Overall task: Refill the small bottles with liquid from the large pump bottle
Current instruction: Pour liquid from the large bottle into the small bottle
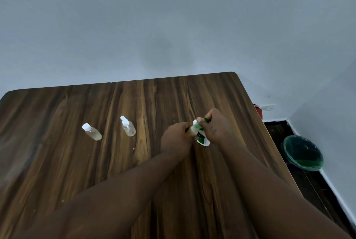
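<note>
Counter (57, 161) of dark wood grain filled the lower frame, its far edge against a pale wall (173, 17) and its rounded far right corner just behind the pump bottle (202, 136). The counter's right edge ran close past that bottle on its right, with dark floor (308, 190) and a green bin (302, 153) beyond it, well apart from the bottle. Left of the pump bottle the counter lay broad and open, broken only by two small bottles. Near the front, only the two forearms crossed the wood.

The pump bottle, white with a green label, stood on the counter near the right edge. The right hand (215, 129) was closed over its top, fingers curled around the green pump head. The left hand (177, 138) was closed around a small bottle (191, 132) held touching the pump bottle's left side, its mouth up by the nozzle; amber liquid showed in the part not hidden by the fingers. How full it was could not be told.

A spray bottle (128, 127), clear with a white nozzle, stood well left of the pump bottle, a shallow pale amber layer at its bottom. A capped bottle (92, 132) stood farther left still, clear with a white cap and pale amber liquid in it.
</note>
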